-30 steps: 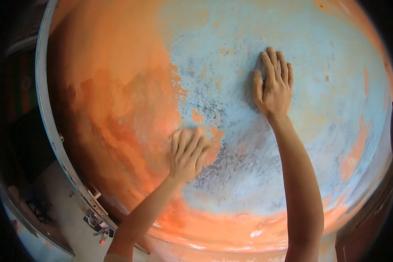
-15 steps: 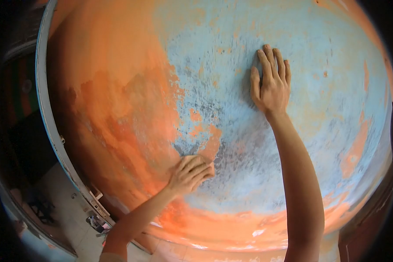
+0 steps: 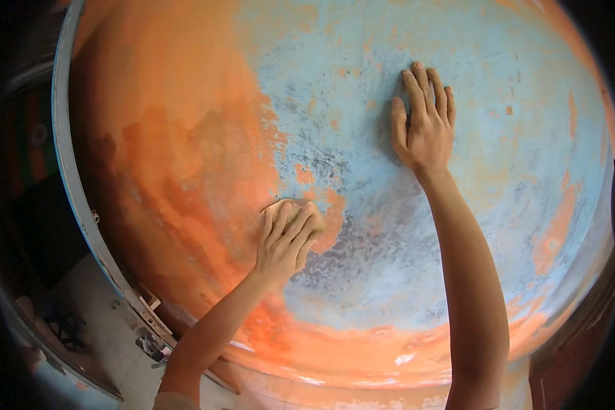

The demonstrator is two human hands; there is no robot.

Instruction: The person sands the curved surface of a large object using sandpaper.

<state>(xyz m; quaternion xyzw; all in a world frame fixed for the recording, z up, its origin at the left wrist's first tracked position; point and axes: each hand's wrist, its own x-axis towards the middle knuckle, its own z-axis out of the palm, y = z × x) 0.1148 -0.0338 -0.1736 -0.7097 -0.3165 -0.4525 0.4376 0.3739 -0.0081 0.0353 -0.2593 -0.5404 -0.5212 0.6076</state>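
Note:
A large panel (image 3: 362, 273) painted orange and light blue fills most of the head view, its paint patchy and scuffed grey in the middle. Against it, just left of the grey patch, my left hand (image 3: 283, 239) presses a tan sheet of sandpaper (image 3: 319, 220) under its fingers. The sheet's edges stick out above and right of the fingertips; the side facing the panel is hidden. Higher and to the right, my right hand (image 3: 427, 130) lies flat on the light blue paint, fingers pointing up and slightly apart, holding nothing.
A grey-blue metal edge (image 3: 65, 137) runs down the left side of the panel. Beyond it, a pale tiled floor (image 3: 126, 355) shows at lower left, with a small cluttered heap of items (image 3: 154, 347) near the edge. A dark reddish-brown surface (image 3: 574, 369) stands at lower right.
My left hand has slid upward and slightly left across the panel with the sandpaper, whose top edge now shows more. The right hand stays in nearly the same spot.

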